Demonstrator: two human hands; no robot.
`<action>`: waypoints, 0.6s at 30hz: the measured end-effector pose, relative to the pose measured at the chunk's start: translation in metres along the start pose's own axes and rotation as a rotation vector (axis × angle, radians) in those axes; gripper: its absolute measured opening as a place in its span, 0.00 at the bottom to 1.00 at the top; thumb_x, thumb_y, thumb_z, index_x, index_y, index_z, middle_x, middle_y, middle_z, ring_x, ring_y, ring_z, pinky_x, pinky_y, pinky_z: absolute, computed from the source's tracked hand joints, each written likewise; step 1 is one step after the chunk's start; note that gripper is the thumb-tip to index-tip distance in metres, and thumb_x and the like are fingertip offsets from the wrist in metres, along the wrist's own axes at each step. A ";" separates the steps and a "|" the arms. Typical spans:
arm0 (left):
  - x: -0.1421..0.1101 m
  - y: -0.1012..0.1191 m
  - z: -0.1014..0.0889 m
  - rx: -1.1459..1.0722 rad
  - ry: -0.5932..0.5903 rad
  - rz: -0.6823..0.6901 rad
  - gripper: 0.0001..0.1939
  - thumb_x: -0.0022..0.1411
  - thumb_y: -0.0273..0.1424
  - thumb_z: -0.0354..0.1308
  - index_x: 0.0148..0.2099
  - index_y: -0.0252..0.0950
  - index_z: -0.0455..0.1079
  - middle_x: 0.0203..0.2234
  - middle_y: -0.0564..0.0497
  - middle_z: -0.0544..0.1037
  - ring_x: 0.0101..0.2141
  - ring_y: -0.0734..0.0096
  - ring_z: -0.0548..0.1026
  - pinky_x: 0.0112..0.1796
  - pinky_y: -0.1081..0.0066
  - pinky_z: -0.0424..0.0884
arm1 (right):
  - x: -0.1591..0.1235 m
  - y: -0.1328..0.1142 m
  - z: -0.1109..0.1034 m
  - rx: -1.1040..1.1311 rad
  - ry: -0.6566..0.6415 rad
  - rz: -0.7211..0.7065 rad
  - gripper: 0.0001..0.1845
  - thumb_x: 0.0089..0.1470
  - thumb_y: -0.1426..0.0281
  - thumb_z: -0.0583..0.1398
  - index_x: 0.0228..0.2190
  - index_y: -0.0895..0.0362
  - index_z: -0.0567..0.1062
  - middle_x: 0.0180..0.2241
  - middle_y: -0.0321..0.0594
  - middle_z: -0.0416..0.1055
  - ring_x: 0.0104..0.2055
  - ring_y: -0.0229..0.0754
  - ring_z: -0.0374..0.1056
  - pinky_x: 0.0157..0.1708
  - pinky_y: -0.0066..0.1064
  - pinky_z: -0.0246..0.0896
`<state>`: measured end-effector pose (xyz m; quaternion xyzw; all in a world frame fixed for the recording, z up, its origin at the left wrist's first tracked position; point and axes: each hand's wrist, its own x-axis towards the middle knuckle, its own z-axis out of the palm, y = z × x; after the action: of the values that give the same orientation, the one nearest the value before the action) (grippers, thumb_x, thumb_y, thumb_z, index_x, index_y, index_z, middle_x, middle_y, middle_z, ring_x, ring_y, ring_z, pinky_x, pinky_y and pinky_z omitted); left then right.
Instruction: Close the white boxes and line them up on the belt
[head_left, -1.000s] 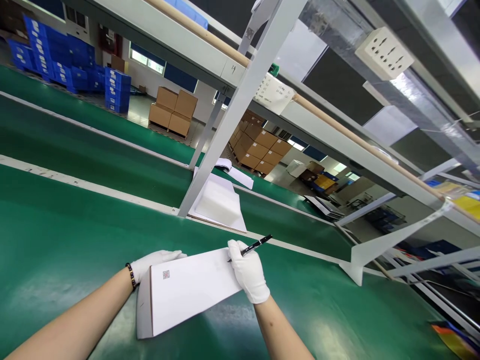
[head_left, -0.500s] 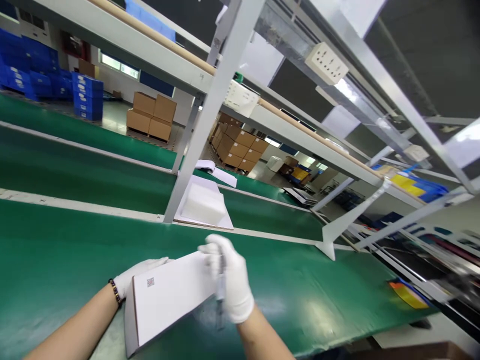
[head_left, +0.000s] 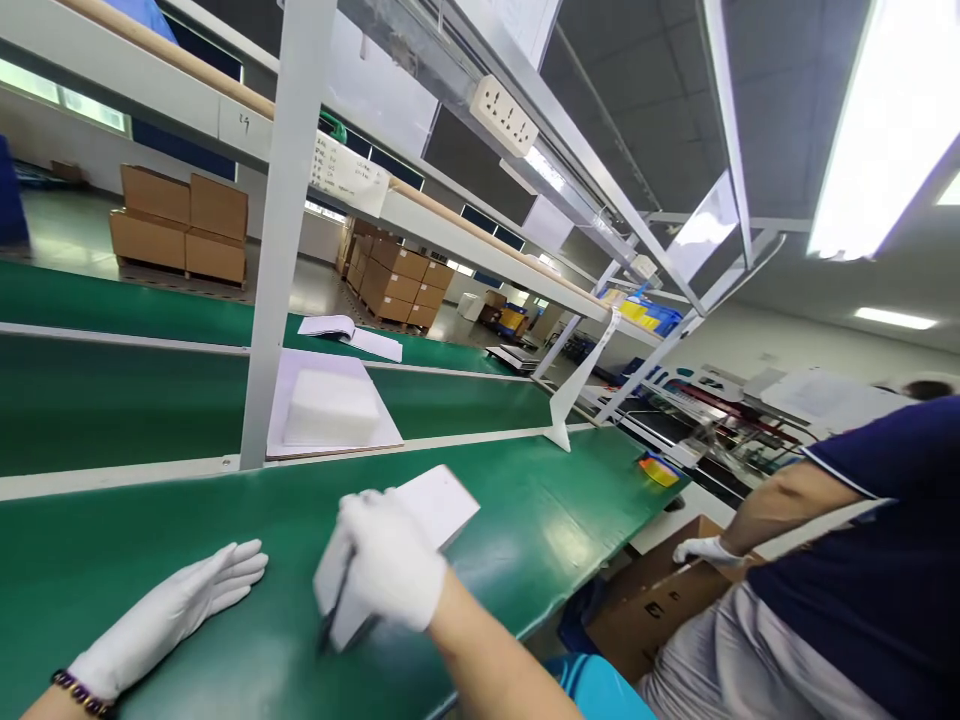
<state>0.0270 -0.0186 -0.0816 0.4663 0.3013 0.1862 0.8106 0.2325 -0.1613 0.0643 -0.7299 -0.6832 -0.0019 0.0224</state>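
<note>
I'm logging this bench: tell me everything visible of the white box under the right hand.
The white box is oblong and smooth-looking, probably card, with a darker line along its far edge. It slants across the green bench top, one end pointing away to the right; whether it rests flat is unclear. The right hand, with a dark pen, covers its middle and seems to grip it, though blur hides the contact. The left hand is apart from it.

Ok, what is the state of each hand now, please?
Left hand: open, holding nothing visible.
Right hand: closed on the white box, with a blurred dark pen.
</note>
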 end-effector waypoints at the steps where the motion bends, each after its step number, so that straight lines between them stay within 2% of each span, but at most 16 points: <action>1: 0.002 -0.003 -0.002 -0.027 -0.012 -0.022 0.38 0.45 0.59 0.66 0.50 0.38 0.75 0.50 0.43 0.76 0.59 0.49 0.66 0.61 0.55 0.63 | -0.008 0.030 -0.001 -0.009 0.073 0.147 0.16 0.38 0.73 0.64 0.33 0.56 0.68 0.33 0.43 0.68 0.31 0.48 0.64 0.34 0.36 0.60; 3: 0.006 -0.007 -0.005 -0.080 -0.024 -0.044 0.38 0.44 0.58 0.67 0.51 0.38 0.75 0.52 0.44 0.75 0.60 0.50 0.65 0.62 0.57 0.61 | -0.024 0.083 -0.002 -0.054 0.209 0.438 0.08 0.45 0.75 0.60 0.30 0.55 0.66 0.30 0.43 0.68 0.32 0.49 0.65 0.30 0.34 0.55; 4: 0.008 -0.010 -0.005 -0.101 -0.022 -0.044 0.37 0.45 0.57 0.67 0.51 0.38 0.75 0.53 0.44 0.75 0.60 0.51 0.64 0.62 0.58 0.61 | -0.031 0.105 -0.001 -0.021 0.297 0.539 0.06 0.49 0.71 0.60 0.28 0.55 0.66 0.29 0.43 0.68 0.32 0.50 0.65 0.30 0.34 0.54; 6: 0.011 -0.013 -0.005 -0.125 -0.016 -0.041 0.37 0.47 0.56 0.67 0.53 0.36 0.74 0.54 0.43 0.74 0.60 0.52 0.65 0.62 0.59 0.61 | -0.038 0.134 0.003 0.131 0.474 0.670 0.12 0.54 0.59 0.60 0.28 0.54 0.67 0.23 0.39 0.67 0.29 0.50 0.66 0.29 0.35 0.54; 8: 0.012 -0.014 -0.003 -0.137 -0.015 -0.044 0.38 0.48 0.56 0.67 0.54 0.34 0.73 0.54 0.41 0.73 0.59 0.52 0.65 0.62 0.59 0.61 | -0.032 0.146 0.011 0.375 0.605 0.625 0.20 0.56 0.51 0.58 0.36 0.54 0.71 0.20 0.35 0.67 0.26 0.50 0.67 0.29 0.35 0.57; 11: 0.012 -0.014 -0.001 -0.162 -0.023 -0.042 0.40 0.47 0.56 0.68 0.54 0.33 0.72 0.54 0.39 0.73 0.58 0.52 0.67 0.62 0.58 0.61 | 0.005 0.140 0.030 0.617 0.656 0.336 0.27 0.62 0.51 0.50 0.49 0.57 0.71 0.22 0.36 0.71 0.28 0.48 0.71 0.34 0.35 0.63; 13: 0.012 -0.013 -0.001 -0.182 -0.027 -0.046 0.41 0.46 0.56 0.68 0.54 0.32 0.72 0.52 0.39 0.74 0.58 0.52 0.68 0.61 0.58 0.61 | 0.046 0.130 0.045 0.560 0.649 0.218 0.27 0.65 0.56 0.45 0.49 0.60 0.71 0.28 0.41 0.74 0.33 0.47 0.72 0.39 0.35 0.64; 15: 0.012 -0.011 -0.001 -0.194 -0.033 -0.055 0.41 0.45 0.56 0.69 0.53 0.32 0.72 0.51 0.38 0.75 0.57 0.53 0.69 0.61 0.58 0.62 | 0.094 0.122 0.056 0.446 0.608 0.184 0.24 0.65 0.60 0.45 0.46 0.61 0.73 0.35 0.46 0.75 0.39 0.47 0.72 0.43 0.35 0.63; 18: 0.011 -0.007 0.000 -0.191 -0.032 -0.056 0.41 0.43 0.57 0.69 0.52 0.32 0.72 0.51 0.37 0.75 0.56 0.52 0.70 0.60 0.58 0.63 | 0.161 0.121 0.066 0.363 0.495 0.151 0.20 0.58 0.60 0.58 0.47 0.59 0.73 0.50 0.49 0.70 0.53 0.51 0.64 0.53 0.37 0.57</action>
<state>0.0352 -0.0155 -0.0912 0.3811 0.2822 0.1842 0.8610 0.3618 -0.0067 0.0003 -0.7400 -0.5902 -0.0557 0.3178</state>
